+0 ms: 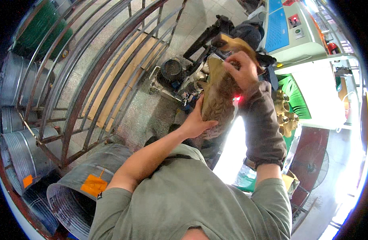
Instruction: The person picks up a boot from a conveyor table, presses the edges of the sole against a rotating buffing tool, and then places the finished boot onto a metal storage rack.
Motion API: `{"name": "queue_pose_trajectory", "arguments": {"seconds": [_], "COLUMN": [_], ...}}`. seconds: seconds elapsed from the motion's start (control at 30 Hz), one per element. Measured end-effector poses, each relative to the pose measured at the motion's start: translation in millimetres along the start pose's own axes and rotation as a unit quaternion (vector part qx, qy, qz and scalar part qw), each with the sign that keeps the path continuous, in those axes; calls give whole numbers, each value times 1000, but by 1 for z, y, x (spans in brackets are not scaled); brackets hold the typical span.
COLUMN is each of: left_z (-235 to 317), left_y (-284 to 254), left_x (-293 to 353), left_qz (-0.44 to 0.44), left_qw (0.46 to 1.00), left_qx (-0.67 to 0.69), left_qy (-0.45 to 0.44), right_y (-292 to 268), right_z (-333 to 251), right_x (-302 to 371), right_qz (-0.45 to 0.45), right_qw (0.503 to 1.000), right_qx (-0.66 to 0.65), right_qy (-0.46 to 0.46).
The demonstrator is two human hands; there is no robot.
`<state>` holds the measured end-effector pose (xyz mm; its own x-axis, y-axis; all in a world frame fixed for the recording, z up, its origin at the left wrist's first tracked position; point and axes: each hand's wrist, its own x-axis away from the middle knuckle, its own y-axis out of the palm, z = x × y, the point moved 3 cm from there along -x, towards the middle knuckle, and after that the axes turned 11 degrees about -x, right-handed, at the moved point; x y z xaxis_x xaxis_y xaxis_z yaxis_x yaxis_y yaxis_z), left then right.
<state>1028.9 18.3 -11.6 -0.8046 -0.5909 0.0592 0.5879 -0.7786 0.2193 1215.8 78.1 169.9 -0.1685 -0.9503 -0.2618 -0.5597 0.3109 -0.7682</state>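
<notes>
White glare bleaches the right side; the left is dimmer. A red light glows mid-frame. Fisheye curvature bends metal railings toward black corners.

"Which surfaces?"
"The boot I hold looks matt, its tread rough; my dark sleeve and green shirt, matt cloth; the drum, ribbed grey metal; its orange label, paper; the railing, dull metal."

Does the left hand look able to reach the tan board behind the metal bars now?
Probably not easily: the left hand is holding the boot, and the metal bars cross in front of the tan board.
</notes>
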Motion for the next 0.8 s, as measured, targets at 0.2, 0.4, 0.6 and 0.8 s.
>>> {"name": "queue_pose_trajectory", "arguments": {"seconds": [0.2, 0.4, 0.6, 0.8], "left_z": [27, 31, 16, 24], "left_y": [-16, -32, -43, -46], "left_x": [4, 1, 6, 20], "left_qz": [-49, -62, -64, -70], "left_qw": [993, 995, 997, 996], "left_qx": [67, 25, -38, 5], "left_qy": [-87, -71, -38, -46], "right_y": [20, 26, 29, 31], "right_z": [7, -14, -34, -61], "right_x": [15, 29, 44, 76], "right_qz": [8, 114, 111, 92], "right_qw": [999, 985, 987, 991], "right_qx": [31, 125, 116, 93], "right_qy": [21, -17, -2, 9]}}
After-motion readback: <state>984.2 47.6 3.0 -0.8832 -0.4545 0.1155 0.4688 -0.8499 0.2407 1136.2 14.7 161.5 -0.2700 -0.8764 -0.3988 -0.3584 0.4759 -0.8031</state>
